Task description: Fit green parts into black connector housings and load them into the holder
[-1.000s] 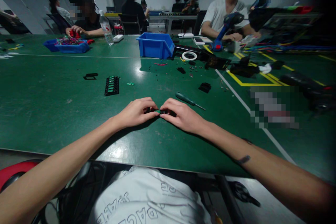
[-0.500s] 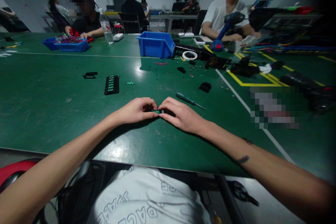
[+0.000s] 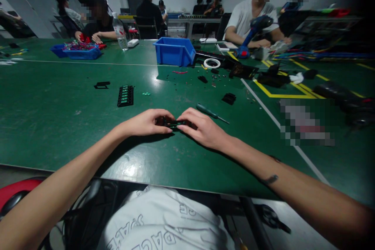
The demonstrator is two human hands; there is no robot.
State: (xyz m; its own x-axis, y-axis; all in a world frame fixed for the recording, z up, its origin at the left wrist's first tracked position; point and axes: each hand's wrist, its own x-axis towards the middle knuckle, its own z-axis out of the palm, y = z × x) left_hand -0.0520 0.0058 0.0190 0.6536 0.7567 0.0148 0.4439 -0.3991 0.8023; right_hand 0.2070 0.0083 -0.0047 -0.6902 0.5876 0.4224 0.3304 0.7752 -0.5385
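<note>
A small black part with a bit of green (image 3: 175,125) is pinched between both hands just above the green table. My left hand (image 3: 149,122) grips its left end, thumb in front and fingers behind. On the right end, my right hand (image 3: 200,126) is closed the same way. Fingers cover most of the part, so its full shape is hidden. Close beyond my right hand lies a screwdriver (image 3: 208,110) with a green handle. A black slotted frame with green strips (image 3: 125,95) lies to the left, with small green pieces (image 3: 146,93) beside it.
A blue bin (image 3: 172,52) stands ahead, with a roll of white tape (image 3: 212,63) to its right. Small black parts (image 3: 229,98) and screws lie scattered there. Further right is a blue power drill (image 3: 249,39). People sit across the table; a water bottle (image 3: 120,33) stands far left.
The held part has turned or tilted slightly; less of its green face shows and more black is visible. My left hand has shifted slightly left.
</note>
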